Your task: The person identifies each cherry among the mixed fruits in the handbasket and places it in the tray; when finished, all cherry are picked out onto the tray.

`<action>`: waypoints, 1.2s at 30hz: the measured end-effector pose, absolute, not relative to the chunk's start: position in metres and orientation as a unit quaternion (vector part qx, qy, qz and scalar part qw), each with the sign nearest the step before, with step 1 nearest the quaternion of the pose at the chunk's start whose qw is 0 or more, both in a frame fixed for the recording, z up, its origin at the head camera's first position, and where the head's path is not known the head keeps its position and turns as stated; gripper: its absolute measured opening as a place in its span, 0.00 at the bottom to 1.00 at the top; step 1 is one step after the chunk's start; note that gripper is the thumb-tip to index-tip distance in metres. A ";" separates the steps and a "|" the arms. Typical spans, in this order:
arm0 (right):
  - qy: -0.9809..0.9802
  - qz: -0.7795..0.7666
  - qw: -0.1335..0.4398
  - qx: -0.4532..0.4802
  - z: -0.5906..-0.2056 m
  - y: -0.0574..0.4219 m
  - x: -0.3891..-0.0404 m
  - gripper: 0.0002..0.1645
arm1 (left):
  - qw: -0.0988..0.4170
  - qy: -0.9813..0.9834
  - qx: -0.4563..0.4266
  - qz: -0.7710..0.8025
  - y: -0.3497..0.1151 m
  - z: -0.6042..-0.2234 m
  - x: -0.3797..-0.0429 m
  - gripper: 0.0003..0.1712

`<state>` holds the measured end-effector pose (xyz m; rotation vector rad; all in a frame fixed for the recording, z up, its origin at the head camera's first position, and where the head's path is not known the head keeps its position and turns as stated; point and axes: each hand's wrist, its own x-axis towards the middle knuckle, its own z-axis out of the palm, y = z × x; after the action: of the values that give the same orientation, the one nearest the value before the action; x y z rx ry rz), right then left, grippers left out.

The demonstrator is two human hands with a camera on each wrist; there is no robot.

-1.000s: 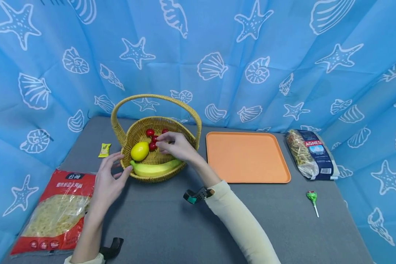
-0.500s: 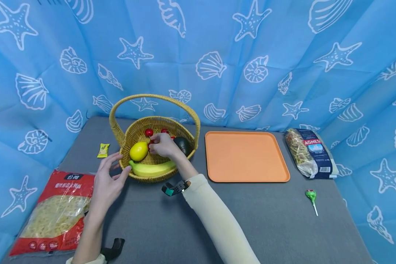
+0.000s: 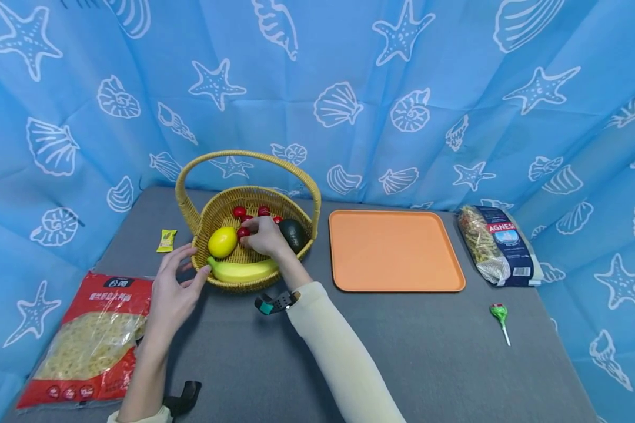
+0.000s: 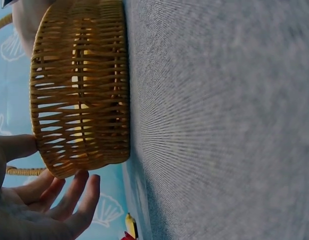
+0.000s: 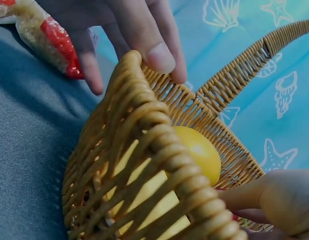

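Note:
The wicker basket [image 3: 250, 286] with a tall arched handle holds a yellow lemon [image 3: 223, 242], a banana [image 3: 245, 271], a dark avocado [image 3: 292, 234] and several small, glossy red fruits [image 3: 239, 211]. My left hand [image 3: 176, 288] holds the basket's left rim; in the right wrist view its fingertips lap over the edge. Reaching inside, my right hand [image 3: 267, 237] has thumb and fingertips around one red fruit [image 3: 243, 233] beside the lemon. In the right wrist view that fruit is mostly hidden by the fingers [image 5: 244, 196].
An orange tray [image 3: 397, 251] lies right of the basket, then a pasta bag [image 3: 500, 247] and a green lollipop [image 3: 500, 317]. At left are a red pasta bag [image 3: 92, 338] and a small yellow packet [image 3: 166, 241]. A blue shell-print curtain [image 3: 349, 147] borders the grey table.
My right hand has moved left and slightly down within the basket to the red fruit beside the lemon, uncovering the avocado. My left hand stays at the rim.

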<state>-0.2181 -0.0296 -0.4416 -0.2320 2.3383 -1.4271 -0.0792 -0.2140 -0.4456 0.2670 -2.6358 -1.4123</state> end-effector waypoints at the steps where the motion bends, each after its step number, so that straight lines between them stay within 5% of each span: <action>1: 0.836 -0.510 0.188 -0.078 -0.442 -0.030 -0.217 0.22 | 0.070 -0.876 0.089 -0.470 -0.214 -0.446 -0.079 0.34; 21: 0.753 -0.609 0.149 -0.202 -0.395 0.054 -0.160 0.22 | 0.071 -0.873 0.088 -0.474 -0.214 -0.447 -0.080 0.34; 29: 0.787 -0.568 0.051 -0.234 -0.387 0.124 -0.124 0.15 | 0.070 -0.873 0.089 -0.475 -0.215 -0.447 -0.079 0.34; 36: 0.842 -0.489 -0.083 -0.211 -0.412 0.176 -0.139 0.18 | 0.070 -0.874 0.090 -0.473 -0.214 -0.447 -0.079 0.34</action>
<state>-0.1394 0.1760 -0.4124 -0.6995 2.7952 -1.6230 -0.0789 -0.2142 -0.4474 0.2719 -2.6291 -1.4234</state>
